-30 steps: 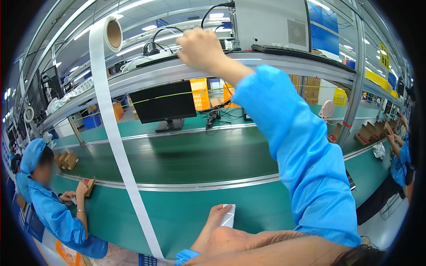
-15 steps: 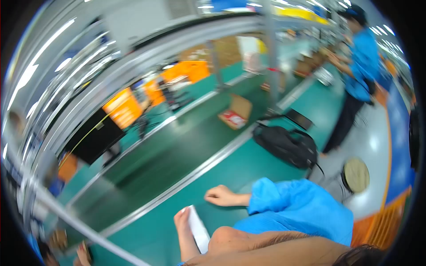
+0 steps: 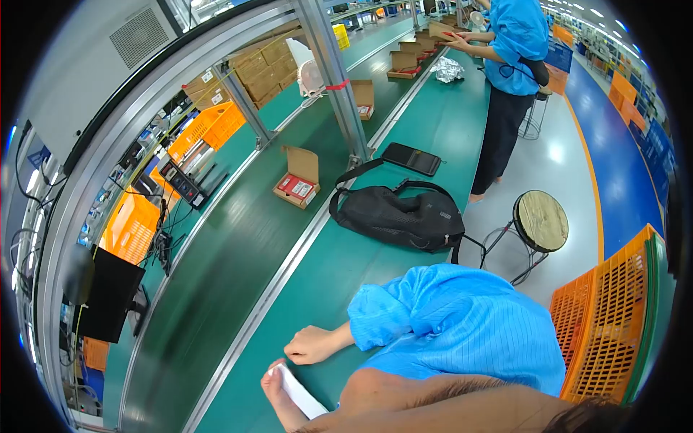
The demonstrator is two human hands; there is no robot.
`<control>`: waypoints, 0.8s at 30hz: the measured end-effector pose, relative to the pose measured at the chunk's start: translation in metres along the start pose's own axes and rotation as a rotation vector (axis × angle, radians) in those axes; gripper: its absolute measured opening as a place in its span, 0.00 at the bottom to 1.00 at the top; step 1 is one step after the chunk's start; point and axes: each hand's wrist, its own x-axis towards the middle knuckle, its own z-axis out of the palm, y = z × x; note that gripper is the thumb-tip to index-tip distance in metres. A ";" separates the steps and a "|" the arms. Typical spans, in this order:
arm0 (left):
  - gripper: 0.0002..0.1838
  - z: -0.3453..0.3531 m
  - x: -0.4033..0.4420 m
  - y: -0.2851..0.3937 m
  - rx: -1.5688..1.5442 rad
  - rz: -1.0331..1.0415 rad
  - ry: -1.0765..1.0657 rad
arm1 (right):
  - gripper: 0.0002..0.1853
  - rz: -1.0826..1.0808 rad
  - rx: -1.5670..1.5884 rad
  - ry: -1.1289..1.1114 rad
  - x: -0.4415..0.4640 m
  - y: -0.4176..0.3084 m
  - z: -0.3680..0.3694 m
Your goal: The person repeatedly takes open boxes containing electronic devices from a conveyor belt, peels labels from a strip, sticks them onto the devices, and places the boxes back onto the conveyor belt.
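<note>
Close to my body, my left hand (image 3: 273, 384) is closed on the edge of a long, narrow white piece (image 3: 299, 394), which looks like folded paper or a thin box. Its lower end is hidden behind my face at the bottom of the view. Just beyond it, my right hand (image 3: 310, 345) rests on the green table (image 3: 271, 333) with its fingers curled in and nothing visible in them. The two hands are near each other but apart. A black bag (image 3: 401, 216) lies on the table beyond my right sleeve (image 3: 447, 317).
Beside the table runs a green conveyor belt (image 3: 216, 245) carrying an open cardboard box (image 3: 297, 184) with red contents. A dark phone-like device (image 3: 411, 159) lies past the bag. A co-worker (image 3: 516, 54) stands farther along. A stool (image 3: 541, 221) and orange crate (image 3: 603, 317) are at right.
My view has turned and steadied, so the scene sits farther left and looks sharper. My right hand is nearer my left hand, which keeps its hold on the white piece.
</note>
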 end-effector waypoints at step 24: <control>0.13 0.043 0.019 0.006 -0.218 -0.124 -0.143 | 0.05 0.041 0.282 0.107 0.006 0.021 0.009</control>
